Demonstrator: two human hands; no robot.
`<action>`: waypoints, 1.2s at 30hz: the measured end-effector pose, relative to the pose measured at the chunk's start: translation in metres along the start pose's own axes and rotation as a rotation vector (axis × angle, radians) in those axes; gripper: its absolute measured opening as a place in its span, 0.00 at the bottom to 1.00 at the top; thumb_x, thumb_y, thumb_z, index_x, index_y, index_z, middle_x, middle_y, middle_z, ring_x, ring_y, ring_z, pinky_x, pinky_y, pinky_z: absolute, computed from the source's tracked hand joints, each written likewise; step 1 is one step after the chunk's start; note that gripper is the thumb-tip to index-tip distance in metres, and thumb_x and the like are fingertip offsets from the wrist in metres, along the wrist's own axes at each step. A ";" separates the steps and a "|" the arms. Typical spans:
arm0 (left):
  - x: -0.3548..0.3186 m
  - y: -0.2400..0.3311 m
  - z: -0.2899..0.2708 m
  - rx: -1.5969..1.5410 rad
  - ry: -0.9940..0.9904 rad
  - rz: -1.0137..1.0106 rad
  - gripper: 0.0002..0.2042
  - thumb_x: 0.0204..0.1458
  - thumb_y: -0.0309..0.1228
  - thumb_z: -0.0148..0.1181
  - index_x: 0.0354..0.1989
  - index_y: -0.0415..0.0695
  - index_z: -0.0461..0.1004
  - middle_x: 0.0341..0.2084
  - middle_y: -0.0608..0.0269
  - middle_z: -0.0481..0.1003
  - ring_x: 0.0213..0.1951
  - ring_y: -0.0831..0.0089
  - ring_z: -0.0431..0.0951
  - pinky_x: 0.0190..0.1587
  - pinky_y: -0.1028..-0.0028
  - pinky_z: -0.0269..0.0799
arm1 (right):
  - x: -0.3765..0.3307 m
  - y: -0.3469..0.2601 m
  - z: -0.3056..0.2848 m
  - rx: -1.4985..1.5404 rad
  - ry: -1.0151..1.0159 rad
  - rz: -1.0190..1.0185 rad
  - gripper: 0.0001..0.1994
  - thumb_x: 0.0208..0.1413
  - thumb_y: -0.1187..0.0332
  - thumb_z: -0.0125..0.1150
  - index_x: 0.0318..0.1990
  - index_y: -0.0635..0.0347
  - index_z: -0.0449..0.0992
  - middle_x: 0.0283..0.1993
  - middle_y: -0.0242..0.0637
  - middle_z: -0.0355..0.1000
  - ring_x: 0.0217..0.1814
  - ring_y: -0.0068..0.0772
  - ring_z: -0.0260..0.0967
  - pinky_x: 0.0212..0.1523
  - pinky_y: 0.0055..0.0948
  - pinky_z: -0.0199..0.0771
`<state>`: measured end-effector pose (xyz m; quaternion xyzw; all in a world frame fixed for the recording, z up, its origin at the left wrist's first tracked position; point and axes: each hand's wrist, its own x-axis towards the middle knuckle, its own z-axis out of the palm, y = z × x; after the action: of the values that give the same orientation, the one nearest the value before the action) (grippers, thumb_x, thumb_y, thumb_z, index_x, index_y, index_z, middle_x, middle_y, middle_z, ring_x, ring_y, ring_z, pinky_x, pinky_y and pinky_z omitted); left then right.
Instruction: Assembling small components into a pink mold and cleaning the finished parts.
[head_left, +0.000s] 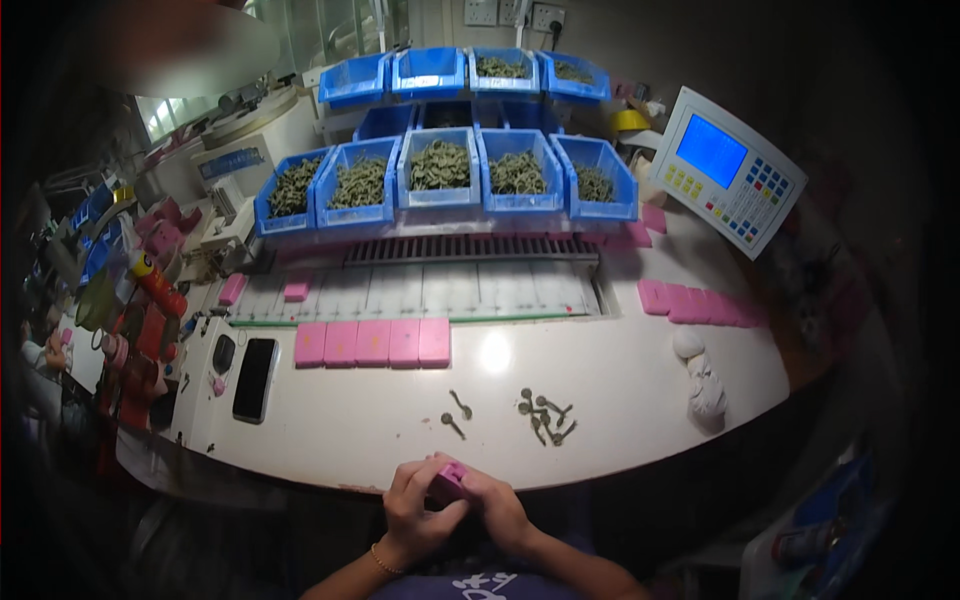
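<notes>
Just off the table's near edge, my left hand (412, 508) and my right hand (499, 508) meet around a small pink block (451, 482). Fingers of both hands are closed on it and cover most of its sides. Ahead of them on the white table (330, 440) lie two small grey-green pieces (457, 409), each with a round head and thin stem. A loose cluster of several like pieces (548, 418) lies farther right. Behind these, several pink blocks (372, 344) stand side by side in a row.
Blue bins (361, 185), many filled with grey-green pieces, rise in tiers at the back. A control panel (728, 172) with a blue screen stands right, above another pink block row (700, 304). A phone (256, 380) lies left; a white bundle (706, 392) lies right.
</notes>
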<state>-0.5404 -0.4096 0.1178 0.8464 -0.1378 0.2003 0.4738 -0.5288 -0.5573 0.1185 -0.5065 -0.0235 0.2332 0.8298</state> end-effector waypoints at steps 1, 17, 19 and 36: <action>0.001 -0.002 0.003 0.022 0.060 0.044 0.29 0.36 0.29 0.78 0.49 0.40 0.74 0.42 0.53 0.74 0.42 0.58 0.80 0.42 0.65 0.80 | 0.004 0.000 -0.002 0.002 0.009 0.009 0.27 0.69 0.61 0.40 0.67 0.76 0.59 0.63 0.46 0.67 0.64 0.33 0.66 0.67 0.31 0.61; 0.004 -0.024 -0.025 -0.073 0.182 -0.110 0.15 0.59 0.36 0.62 0.45 0.39 0.67 0.41 0.56 0.64 0.29 0.71 0.70 0.32 0.72 0.69 | 0.052 -0.027 0.007 -0.389 -0.234 0.029 0.14 0.68 0.59 0.53 0.48 0.62 0.72 0.44 0.41 0.70 0.37 0.29 0.71 0.42 0.31 0.74; 0.009 -0.031 -0.033 0.149 0.055 -0.022 0.10 0.59 0.32 0.60 0.37 0.38 0.69 0.32 0.54 0.68 0.29 0.64 0.70 0.31 0.68 0.67 | 0.056 -0.018 0.003 -1.157 0.057 -0.846 0.13 0.63 0.63 0.57 0.48 0.62 0.71 0.49 0.45 0.67 0.45 0.39 0.70 0.48 0.35 0.71; 0.015 -0.026 -0.008 0.164 -0.187 0.054 0.11 0.63 0.34 0.51 0.31 0.40 0.70 0.21 0.48 0.70 0.22 0.46 0.73 0.24 0.55 0.66 | 0.023 0.003 -0.031 -1.181 0.100 -0.864 0.10 0.55 0.71 0.62 0.44 0.64 0.73 0.39 0.39 0.73 0.40 0.43 0.70 0.44 0.40 0.72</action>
<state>-0.5181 -0.3896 0.1090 0.8931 -0.1875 0.1439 0.3827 -0.5005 -0.5720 0.0965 -0.8250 -0.3051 -0.1897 0.4363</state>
